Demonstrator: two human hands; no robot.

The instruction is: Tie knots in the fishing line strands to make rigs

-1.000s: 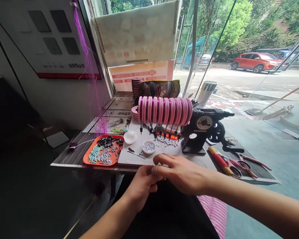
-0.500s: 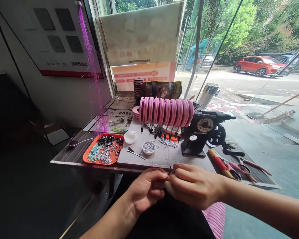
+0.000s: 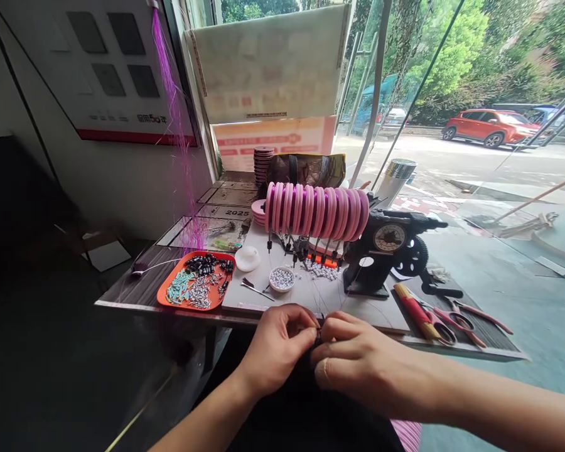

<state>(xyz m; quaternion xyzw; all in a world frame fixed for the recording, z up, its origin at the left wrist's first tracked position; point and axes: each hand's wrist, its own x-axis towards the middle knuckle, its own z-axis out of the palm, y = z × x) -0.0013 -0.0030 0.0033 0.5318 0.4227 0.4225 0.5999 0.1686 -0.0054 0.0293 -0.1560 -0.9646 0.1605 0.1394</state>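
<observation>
My left hand (image 3: 280,345) and my right hand (image 3: 358,358) meet at the table's front edge, fingertips almost touching. Each pinches with thumb and fingers at a thin line, with a tiny dark piece (image 3: 319,334) between them that is too small to make out. Fine lines (image 3: 318,292) run down to the fingers from a row of pink spools (image 3: 317,212). The spools sit on a black hand-cranked winder (image 3: 368,267) with a round dial. Small black weights or clips hang under the spools.
An orange tray (image 3: 161,295) holds black, turquoise and silver small parts. Beside it are a white bowl of beads (image 3: 282,279), a white lid (image 3: 247,258) and a thin tool (image 3: 257,290). Scissors (image 3: 456,320), pliers (image 3: 487,316) and a red-and-yellow bundle (image 3: 417,311) lie at the right.
My left hand has turned from palm up to back up, its thumb now pressing near the fingertips. My right hand has shifted slightly, its fingers still bent. The table things stay put.
</observation>
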